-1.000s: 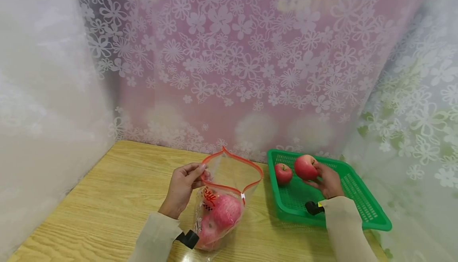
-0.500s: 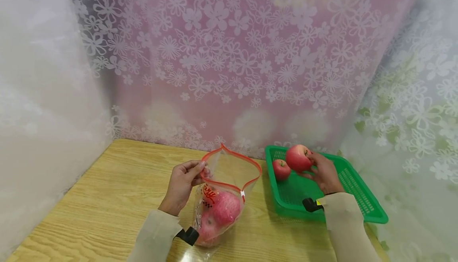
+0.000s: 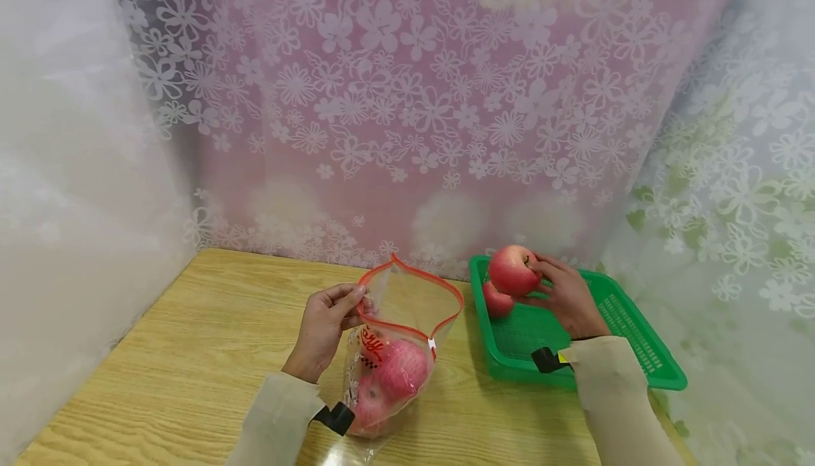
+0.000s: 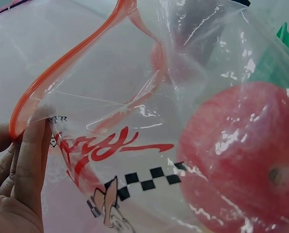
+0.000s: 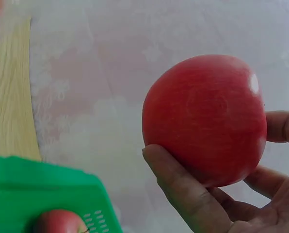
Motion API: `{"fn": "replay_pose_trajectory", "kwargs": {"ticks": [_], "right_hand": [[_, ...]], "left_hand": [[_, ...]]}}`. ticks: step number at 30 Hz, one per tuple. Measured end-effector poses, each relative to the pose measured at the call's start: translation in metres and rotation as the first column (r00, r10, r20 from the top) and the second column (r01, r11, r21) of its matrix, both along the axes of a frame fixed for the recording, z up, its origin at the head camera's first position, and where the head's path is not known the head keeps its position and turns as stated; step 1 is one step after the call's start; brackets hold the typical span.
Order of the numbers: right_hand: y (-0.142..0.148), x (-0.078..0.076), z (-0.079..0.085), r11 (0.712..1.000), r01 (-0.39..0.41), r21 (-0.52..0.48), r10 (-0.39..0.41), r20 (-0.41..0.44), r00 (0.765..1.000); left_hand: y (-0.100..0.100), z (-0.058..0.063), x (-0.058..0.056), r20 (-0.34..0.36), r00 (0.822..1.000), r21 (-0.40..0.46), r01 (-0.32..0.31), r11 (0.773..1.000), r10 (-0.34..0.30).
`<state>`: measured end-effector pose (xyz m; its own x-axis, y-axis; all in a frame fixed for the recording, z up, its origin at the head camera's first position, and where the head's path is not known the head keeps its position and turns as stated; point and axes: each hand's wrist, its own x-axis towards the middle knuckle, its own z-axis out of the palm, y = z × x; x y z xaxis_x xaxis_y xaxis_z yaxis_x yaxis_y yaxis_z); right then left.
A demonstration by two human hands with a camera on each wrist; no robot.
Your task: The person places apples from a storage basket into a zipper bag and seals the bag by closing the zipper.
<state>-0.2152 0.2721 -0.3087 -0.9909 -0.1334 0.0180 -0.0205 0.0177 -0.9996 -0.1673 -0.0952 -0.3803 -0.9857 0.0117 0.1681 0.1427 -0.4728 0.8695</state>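
My left hand [image 3: 325,328] pinches the orange-red rim of a clear zip bag [image 3: 407,310], whose mouth gapes open. Inside the bag lie red apples [image 3: 404,370]; red lettering and a checkered strip show on its side in the left wrist view. A red apple [image 3: 514,270] is gripped by my right hand [image 3: 569,300], held up over the green basket [image 3: 637,317]. Seen from the right wrist, the fingers curl around that apple [image 5: 205,121] from below and the side. One more apple [image 3: 498,301] sits in the basket's left end, partly hidden behind the held one.
Under the bag and basket is a wood-grain table [image 3: 191,353]. A pink floral curtain [image 3: 382,134] hangs along its back edge. Pale plastic sheets close in the left side and, with a flower print [image 3: 751,204], the right side.
My right hand has lifted the apple and carried it leftward toward the bag side of the basket. My left hand keeps its hold on the bag rim, nearly still.
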Motion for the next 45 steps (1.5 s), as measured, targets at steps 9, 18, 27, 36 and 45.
{"fn": "replay_pose_trajectory", "kwargs": {"ticks": [9, 18, 27, 36, 45], "right_hand": [[-0.027, 0.01, 0.02, 0.996, -0.087, -0.009, 0.087, -0.036, 0.996], [-0.053, 0.016, 0.033, 0.99, -0.084, 0.117, 0.087, -0.021, 0.996], [-0.076, 0.02, 0.043, 0.971, -0.141, 0.194, 0.152, -0.041, 0.988], [-0.1, 0.025, 0.047, 0.933, -0.211, 0.29, 0.232, -0.037, 0.972], [-0.118, 0.025, 0.046, 0.893, -0.255, 0.371, 0.291, -0.044, 0.956]], "left_hand": [[0.0, 0.003, 0.0, -0.018, 1.0, -0.014, 0.003, 1.0, -0.004], [0.001, 0.003, 0.0, -0.021, 1.0, -0.006, 0.001, 1.0, -0.001], [0.0, 0.003, 0.0, -0.043, 0.999, -0.006, 0.006, 1.0, -0.006], [0.003, 0.004, 0.001, 0.004, 1.0, -0.007, -0.004, 1.0, 0.004], [0.003, 0.004, 0.001, 0.0, 1.0, -0.012, -0.003, 1.0, 0.003]]}}
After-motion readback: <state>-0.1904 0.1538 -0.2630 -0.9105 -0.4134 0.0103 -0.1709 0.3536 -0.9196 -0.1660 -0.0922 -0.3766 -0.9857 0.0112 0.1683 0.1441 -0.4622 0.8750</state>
